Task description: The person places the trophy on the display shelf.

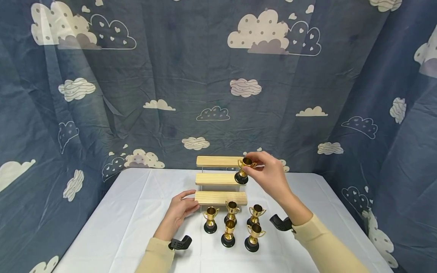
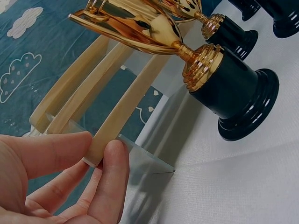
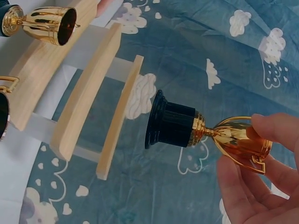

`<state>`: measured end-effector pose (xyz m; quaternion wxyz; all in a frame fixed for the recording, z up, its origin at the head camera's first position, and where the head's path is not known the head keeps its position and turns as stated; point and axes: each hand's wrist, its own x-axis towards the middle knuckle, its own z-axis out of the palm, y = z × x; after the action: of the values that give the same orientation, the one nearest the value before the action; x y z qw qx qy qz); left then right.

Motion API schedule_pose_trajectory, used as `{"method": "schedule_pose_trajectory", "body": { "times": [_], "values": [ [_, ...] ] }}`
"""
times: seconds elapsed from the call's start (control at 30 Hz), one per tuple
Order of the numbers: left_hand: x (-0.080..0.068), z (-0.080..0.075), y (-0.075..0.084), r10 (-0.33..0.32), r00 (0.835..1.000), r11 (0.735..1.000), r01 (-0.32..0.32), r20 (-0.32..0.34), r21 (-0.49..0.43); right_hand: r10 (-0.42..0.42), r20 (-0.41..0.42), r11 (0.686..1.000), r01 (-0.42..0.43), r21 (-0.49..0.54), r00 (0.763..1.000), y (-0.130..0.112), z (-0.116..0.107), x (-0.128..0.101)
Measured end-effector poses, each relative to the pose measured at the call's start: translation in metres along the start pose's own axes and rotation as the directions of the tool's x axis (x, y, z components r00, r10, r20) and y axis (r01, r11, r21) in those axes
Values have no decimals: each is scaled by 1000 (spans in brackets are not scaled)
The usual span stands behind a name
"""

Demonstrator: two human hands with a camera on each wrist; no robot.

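Note:
A three-step wooden riser (image 1: 218,161) stands at the back middle of the white table (image 1: 119,212). My left hand (image 1: 191,201) pinches the left end of its lowest step (image 2: 121,107) between thumb and fingers (image 2: 100,147). My right hand (image 1: 252,167) holds a small gold trophy (image 1: 243,171) with a black base by its cup, in the air at the right end of the middle step. In the right wrist view the trophy (image 3: 187,125) lies tilted in my fingers (image 3: 247,144), its base pointing at the riser (image 3: 84,93). Several more trophies (image 1: 232,223) stand in front of the riser.
A blue cloud-print cloth (image 1: 205,76) hangs close behind and on both sides of the table. The nearest standing trophy (image 2: 229,93) is just right of my left hand. White tabletop shows to the left (image 1: 129,235) and right (image 1: 327,212) of the trophies.

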<state>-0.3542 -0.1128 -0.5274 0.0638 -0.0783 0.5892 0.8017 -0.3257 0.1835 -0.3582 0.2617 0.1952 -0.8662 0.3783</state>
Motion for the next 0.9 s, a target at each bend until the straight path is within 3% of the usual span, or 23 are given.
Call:
{"method": "schedule_pose_trajectory", "body": {
  "times": [0.57, 0.9],
  "values": [
    [1, 0, 1, 4, 1000, 1000, -4, 3, 2, -35, -8, 999, 35, 0, 999, -5, 9, 26],
    [0, 0, 0, 1, 1000, 1000, -1, 7, -2, -4, 21, 1000, 5, -7, 1000, -5, 14, 35]
  ]
}}
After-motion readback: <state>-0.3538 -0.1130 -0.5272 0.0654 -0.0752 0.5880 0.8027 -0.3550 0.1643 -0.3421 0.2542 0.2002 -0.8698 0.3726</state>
